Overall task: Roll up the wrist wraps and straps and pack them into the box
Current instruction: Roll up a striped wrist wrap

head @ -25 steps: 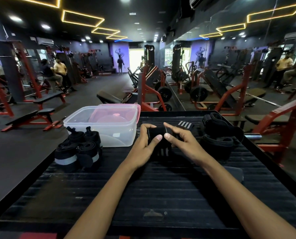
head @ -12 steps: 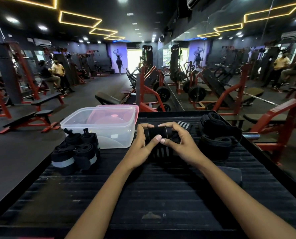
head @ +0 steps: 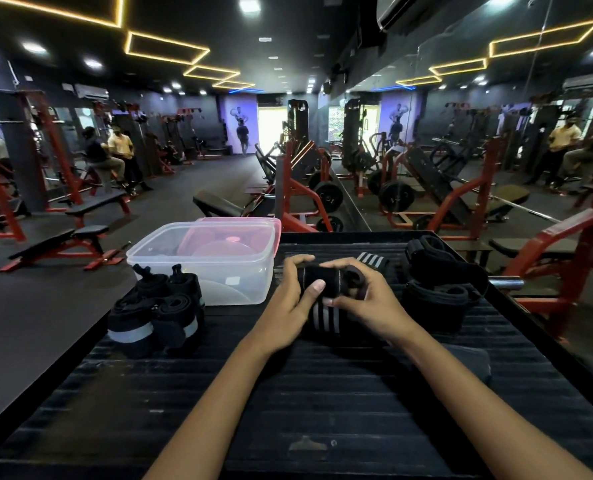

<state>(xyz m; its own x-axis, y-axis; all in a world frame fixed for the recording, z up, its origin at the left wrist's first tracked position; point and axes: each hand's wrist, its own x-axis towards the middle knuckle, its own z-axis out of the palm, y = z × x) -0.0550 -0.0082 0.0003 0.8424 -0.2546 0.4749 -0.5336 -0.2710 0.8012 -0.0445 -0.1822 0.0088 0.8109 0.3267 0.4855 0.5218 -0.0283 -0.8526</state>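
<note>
Gym, black ribbed platform (head: pixel 322 393), frame center: left hand (head: pixel 290 303) and right hand (head: pixel 364 297) both curl tight around striped black wrist wrap (head: pixel 324 282). Clear box (head: pixel 212 261) just left, rolled wraps (head: pixel 156 310) lower left, strap pile (head: pixel 437 282) right.

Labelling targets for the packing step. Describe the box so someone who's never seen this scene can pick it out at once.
Start at the dark ribbed table in the foreground and look to its far left edge. The box stands there, just beyond a cluster of rolled wraps and left of the left hand. It is the only clear plastic thing on the table, with a pink lid behind it.
</note>
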